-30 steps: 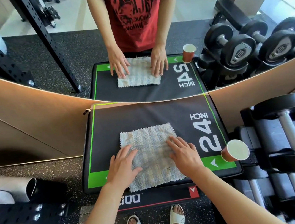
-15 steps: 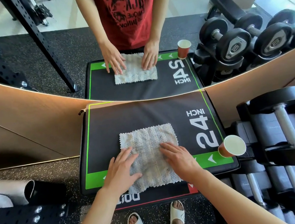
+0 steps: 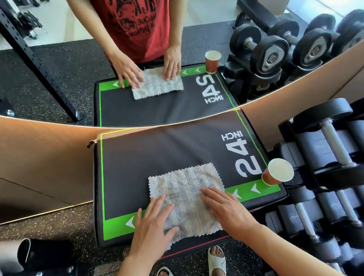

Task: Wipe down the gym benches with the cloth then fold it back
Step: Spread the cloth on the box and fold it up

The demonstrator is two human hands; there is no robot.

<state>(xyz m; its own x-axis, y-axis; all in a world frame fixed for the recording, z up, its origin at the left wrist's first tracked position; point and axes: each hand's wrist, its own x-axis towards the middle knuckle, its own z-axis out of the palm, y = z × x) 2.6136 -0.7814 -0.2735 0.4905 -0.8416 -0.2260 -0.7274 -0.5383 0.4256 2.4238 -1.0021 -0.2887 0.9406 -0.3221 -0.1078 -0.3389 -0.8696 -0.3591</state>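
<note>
Left hand [image 3: 152, 227] flat on cloth [image 3: 186, 190], right hand [image 3: 227, 210] likewise, fingers straight

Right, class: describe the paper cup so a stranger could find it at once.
Start at the black padded box marked "24 INCH" below the mirror. At its near right corner, beside the dumbbell rack, stands a brown paper cup with a pale inside, the only small open container there.

Padded black bench [image 3: 156, 159], green-bordered, marked "24 INCH"; cloth [image 3: 186, 187] spread flat on its near half, near edge overhanging; paper cup [image 3: 277, 171] tilted at the right edge; bench stands on speckled floor [image 3: 49, 225].
</note>
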